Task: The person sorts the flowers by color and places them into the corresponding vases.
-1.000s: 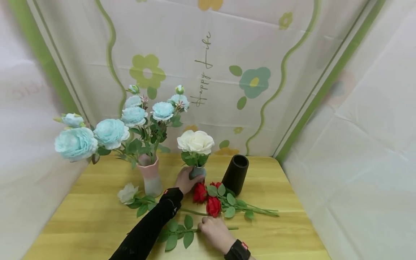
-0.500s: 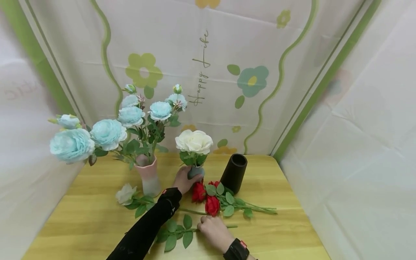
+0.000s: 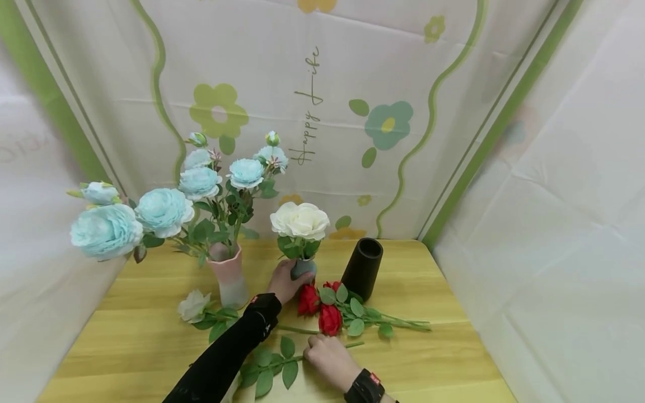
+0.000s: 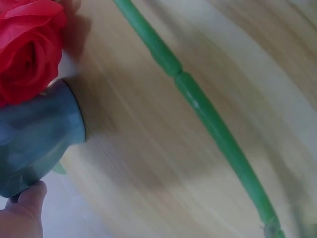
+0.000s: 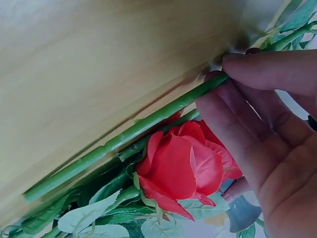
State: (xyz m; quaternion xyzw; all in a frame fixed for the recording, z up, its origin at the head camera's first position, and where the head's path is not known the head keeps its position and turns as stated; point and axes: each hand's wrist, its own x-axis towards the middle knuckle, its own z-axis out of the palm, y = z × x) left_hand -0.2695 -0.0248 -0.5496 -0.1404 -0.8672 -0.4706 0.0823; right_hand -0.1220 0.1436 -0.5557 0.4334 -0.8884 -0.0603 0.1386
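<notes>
My left hand (image 3: 284,281) grips a small blue-grey vase (image 3: 304,271) that holds one white rose (image 3: 300,220). In the left wrist view, a thumb (image 4: 30,206) presses against that vase (image 4: 42,134). Nearer the front, my right hand (image 3: 331,361) pinches a leafy green flower stem (image 3: 355,345) low over the table. The right wrist view shows this stem (image 5: 124,136) between thumb and fingers (image 5: 223,116). Its flower end is mostly hidden beneath the left sleeve. Red roses (image 3: 330,320) lie just beyond the right hand.
A pink-and-white vase (image 3: 233,280) full of pale blue flowers (image 3: 164,211) stands at left. Right of the small vase is a black vase (image 3: 363,270). Another white rose (image 3: 194,306) lies on the wooden table (image 3: 428,369), its stem passing under the left arm. Fabric walls enclose the table.
The stem in my right hand has turned slightly, its bare tip going farther back and its leafy end coming forward. My left hand stays on the vase. The head view has shifted a little.
</notes>
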